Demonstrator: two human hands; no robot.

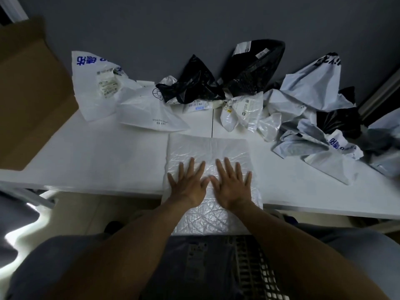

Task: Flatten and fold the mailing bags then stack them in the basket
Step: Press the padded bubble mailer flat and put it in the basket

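- The left hand lies palm down in the lower middle of the frame. Its fingers are straight and spread wide, pressing flat and gripping nothing.
- The right hand lies just beside it in the same way, fingers straight and fanned out. The two thumbs nearly meet.
- Both hands press on a crinkled pale plastic mailing bag spread flat at the centre of the frame. Its far part lies on the table and its near end hangs over the table's front edge.
- A dark mesh basket sits at the bottom of the frame, between the forearms and below the hanging end of the bag. Something flat with a pale label lies in it, too dim to make out.
- Along the back of the table, against the grey wall, lie loose crumpled bags.
- At the upper left stands a white bag with blue print, and just right of it lies a white bag with small dark lettering.
- In the upper middle are two black bags, the right one taller, with small labelled white bags in front of them.
- On the right side is a heap of pale grey bags mixed with black ones, spilling toward the table's right edge.
- A brown cardboard box fills the left edge of the frame, touching the table's left end.
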